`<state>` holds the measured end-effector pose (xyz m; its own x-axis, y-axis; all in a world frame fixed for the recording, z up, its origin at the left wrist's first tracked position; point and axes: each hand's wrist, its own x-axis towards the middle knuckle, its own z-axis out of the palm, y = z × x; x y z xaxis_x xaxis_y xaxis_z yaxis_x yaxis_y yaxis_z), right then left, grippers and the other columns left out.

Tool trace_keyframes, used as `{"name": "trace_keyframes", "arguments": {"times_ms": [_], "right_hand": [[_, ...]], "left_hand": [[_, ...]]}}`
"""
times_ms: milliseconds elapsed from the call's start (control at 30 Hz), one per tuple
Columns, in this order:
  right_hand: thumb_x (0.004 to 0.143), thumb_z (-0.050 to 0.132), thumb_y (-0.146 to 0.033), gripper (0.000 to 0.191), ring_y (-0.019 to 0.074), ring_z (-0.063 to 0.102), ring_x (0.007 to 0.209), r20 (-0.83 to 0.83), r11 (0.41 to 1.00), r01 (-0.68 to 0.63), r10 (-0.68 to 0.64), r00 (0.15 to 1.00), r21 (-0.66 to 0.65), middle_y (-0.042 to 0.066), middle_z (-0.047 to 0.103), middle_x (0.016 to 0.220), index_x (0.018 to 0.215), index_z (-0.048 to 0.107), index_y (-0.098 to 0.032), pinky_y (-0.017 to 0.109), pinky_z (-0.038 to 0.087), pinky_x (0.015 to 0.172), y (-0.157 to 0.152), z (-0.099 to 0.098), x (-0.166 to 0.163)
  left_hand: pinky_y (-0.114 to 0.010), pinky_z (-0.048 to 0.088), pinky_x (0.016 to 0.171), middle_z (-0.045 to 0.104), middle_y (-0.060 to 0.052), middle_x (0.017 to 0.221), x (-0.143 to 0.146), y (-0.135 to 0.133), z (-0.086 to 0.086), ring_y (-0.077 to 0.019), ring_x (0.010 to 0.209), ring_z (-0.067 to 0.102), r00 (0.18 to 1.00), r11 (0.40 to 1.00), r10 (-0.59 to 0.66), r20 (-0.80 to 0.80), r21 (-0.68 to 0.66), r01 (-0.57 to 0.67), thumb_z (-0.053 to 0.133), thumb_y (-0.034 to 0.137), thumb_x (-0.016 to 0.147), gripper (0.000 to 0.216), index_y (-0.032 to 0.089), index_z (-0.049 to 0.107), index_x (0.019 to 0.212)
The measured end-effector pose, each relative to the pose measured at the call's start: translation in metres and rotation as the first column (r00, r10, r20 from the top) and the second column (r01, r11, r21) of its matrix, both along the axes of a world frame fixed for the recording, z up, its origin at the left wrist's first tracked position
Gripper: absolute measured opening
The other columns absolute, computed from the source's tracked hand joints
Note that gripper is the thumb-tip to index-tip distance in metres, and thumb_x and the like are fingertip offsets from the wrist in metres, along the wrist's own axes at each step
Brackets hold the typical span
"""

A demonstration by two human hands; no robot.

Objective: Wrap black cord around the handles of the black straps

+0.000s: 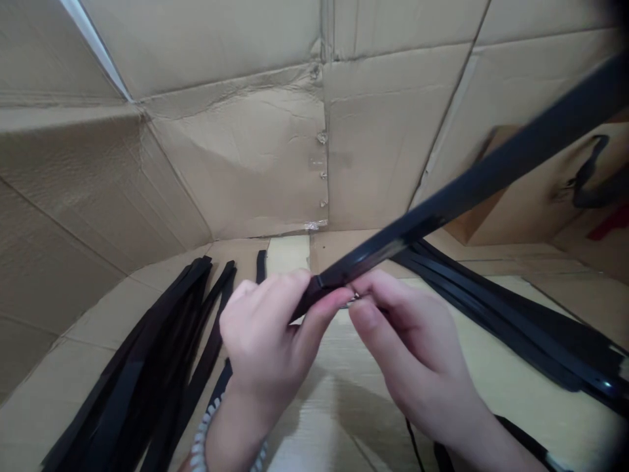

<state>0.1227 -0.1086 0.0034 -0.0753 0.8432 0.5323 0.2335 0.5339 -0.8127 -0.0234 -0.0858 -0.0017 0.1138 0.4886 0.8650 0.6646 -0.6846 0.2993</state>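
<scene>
A long black strip (472, 183) runs from the middle of the view up to the top right. My left hand (265, 341) is closed around its near end, thumb pressed on top. My right hand (407, 347) pinches something small and shiny at that same end, right beside my left thumb; I cannot make out what it is. A white beaded bracelet (201, 439) sits on my left wrist.
A pile of black strips (147, 367) lies on the cardboard floor at the left. Another bundle of black strips (531, 321) lies at the right. Cardboard walls (236, 151) stand behind. A brown box with a black handle (590, 177) is at the far right.
</scene>
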Motion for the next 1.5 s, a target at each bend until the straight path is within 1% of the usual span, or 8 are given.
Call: {"name": "trace_keyframes", "arguments": {"times_ms": [133,267,400,533,700,900,1200,1500], "right_hand": [[0.087,0.063,-0.047,0.031,0.0072,0.043,0.05,-0.174,0.997,-0.012,-0.001,0.985,-0.074,-0.001,0.056,0.062,0.075,0.067,-0.018,0.019,0.034,0.042,0.007,-0.002,-0.005],[0.088,0.063,-0.045,0.03,0.0075,0.039,0.047,-0.254,0.995,0.006,-0.032,0.967,-0.103,-0.002,0.052,0.056,0.075,0.069,-0.018,0.02,0.033,0.041,0.009,-0.004,-0.007],[0.094,0.055,-0.042,0.027,0.0071,0.038,0.047,-0.201,1.0,0.01,-0.013,0.98,-0.014,-0.003,0.052,0.058,0.085,0.069,-0.021,0.021,0.033,0.043,0.01,-0.01,-0.003],[0.099,0.047,-0.034,0.026,0.0092,0.053,0.059,-0.092,0.995,-0.03,0.039,0.995,0.096,-0.001,0.061,0.07,0.089,0.066,-0.02,0.023,0.044,0.057,0.019,-0.015,0.003],[0.099,0.046,-0.03,0.024,0.0123,0.063,0.078,-0.043,0.984,-0.141,0.146,0.988,0.111,0.002,0.07,0.088,0.104,0.069,-0.021,0.025,0.05,0.071,0.028,-0.014,0.013],[0.094,0.056,-0.023,0.033,0.0119,0.066,0.091,-0.147,0.929,-0.371,0.367,0.919,0.001,0.002,0.071,0.11,0.126,0.063,-0.03,0.024,0.055,0.083,0.027,-0.008,0.021],[0.083,0.071,-0.032,0.022,0.0155,0.058,0.066,-0.179,0.982,-0.149,0.126,0.976,-0.118,-0.002,0.051,0.056,0.103,0.076,-0.023,0.026,0.053,0.059,0.023,-0.004,0.019],[0.081,0.072,-0.029,0.014,0.0073,0.04,0.053,-0.309,0.984,-0.086,0.035,0.951,-0.155,-0.003,0.052,0.06,0.093,0.077,-0.024,0.019,0.035,0.046,0.016,0.001,0.008]], "left_hand": [[-0.032,0.033,0.056,0.077,-0.001,0.082,0.0,-0.001,-0.007,-0.0156,0.059,0.063,0.953,0.946,0.223,-0.206,0.282,-0.16,0.07,0.028,0.087,0.014,0.021,0.064,0.099],[-0.032,0.036,0.056,0.079,-0.001,0.092,0.0,0.0,-0.005,-0.0173,0.063,0.069,0.946,0.94,0.211,-0.247,0.316,-0.128,0.07,0.026,0.086,0.021,0.025,0.069,0.107],[-0.029,0.049,0.067,0.077,-0.004,0.105,-0.01,0.009,0.005,-0.0196,0.079,0.072,0.961,0.963,-0.238,-0.138,-0.166,0.215,0.068,0.03,0.087,0.037,0.027,0.065,0.124],[-0.023,0.051,0.063,0.075,-0.003,0.092,-0.024,0.019,0.008,-0.0155,0.074,0.068,0.819,0.637,-0.559,0.127,-0.567,0.522,0.06,0.03,0.093,0.028,0.023,0.067,0.119],[-0.022,0.048,0.063,0.072,-0.001,0.085,-0.022,0.021,0.001,-0.0139,0.071,0.065,0.882,0.782,-0.465,0.083,-0.429,0.452,0.067,0.02,0.087,0.017,0.021,0.068,0.104],[-0.022,0.052,0.073,0.074,0.0,0.096,-0.02,0.016,-0.001,-0.0141,0.082,0.068,0.854,0.716,-0.461,0.241,-0.468,0.518,0.064,0.012,0.088,0.033,0.025,0.064,0.118],[-0.028,0.048,0.065,0.074,-0.001,0.087,-0.014,0.013,-0.004,-0.0172,0.07,0.065,0.942,0.908,-0.33,0.059,-0.252,0.334,0.073,0.021,0.082,0.022,0.025,0.07,0.103],[-0.029,0.043,0.06,0.075,0.001,0.085,-0.005,0.007,-0.004,-0.0152,0.063,0.064,0.984,0.985,-0.172,-0.053,-0.024,0.171,0.073,0.022,0.082,0.024,0.026,0.066,0.104]]}}
